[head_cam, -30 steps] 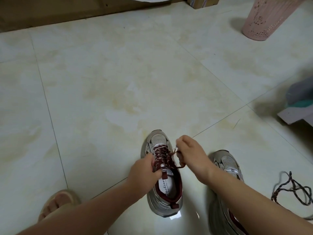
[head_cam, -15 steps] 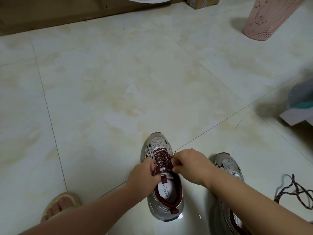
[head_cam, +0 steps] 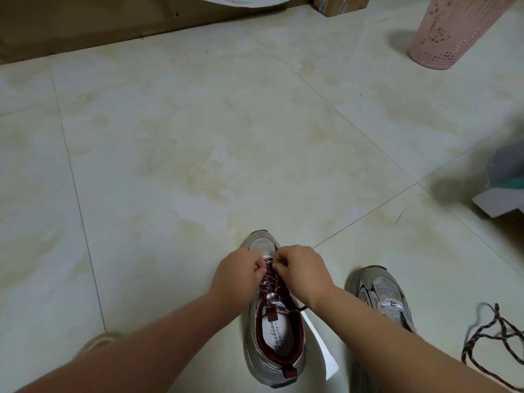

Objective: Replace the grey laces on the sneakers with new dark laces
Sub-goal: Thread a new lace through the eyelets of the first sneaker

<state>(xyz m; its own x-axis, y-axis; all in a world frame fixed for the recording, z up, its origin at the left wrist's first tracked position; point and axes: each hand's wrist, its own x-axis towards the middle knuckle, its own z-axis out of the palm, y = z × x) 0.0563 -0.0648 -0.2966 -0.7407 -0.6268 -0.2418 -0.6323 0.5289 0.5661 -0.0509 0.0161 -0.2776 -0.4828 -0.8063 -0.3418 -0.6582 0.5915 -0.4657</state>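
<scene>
Insole print is being read as "Fashion Sports". Two sneakers are being seen on the tiled floor [head_cam: 198, 154]: laced sneaker [head_cam: 273, 330] near the floor's near edge, second sneaker [head_cam: 382, 299] just beside. Dark lace [head_cam: 272, 282] is being pinched near the toe by curled fingers of left hand [head_cam: 238, 272] and right hand [head_cam: 304, 272]. One loose lace [head_cam: 493, 336] is lying at the right edge; one pink bin [head_cam: 445, 32] at the far right corner.

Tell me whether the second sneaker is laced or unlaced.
Cannot tell: the right forearm hides most of the second sneaker; no lace shows on its visible part.

Pale tiled floor [head_cam: 198, 137]; two sneakers [head_cam: 272, 330], loose dark lace [head_cam: 493, 333], pink basket [head_cam: 442, 32], sandal [head_cam: 96, 343]
</scene>
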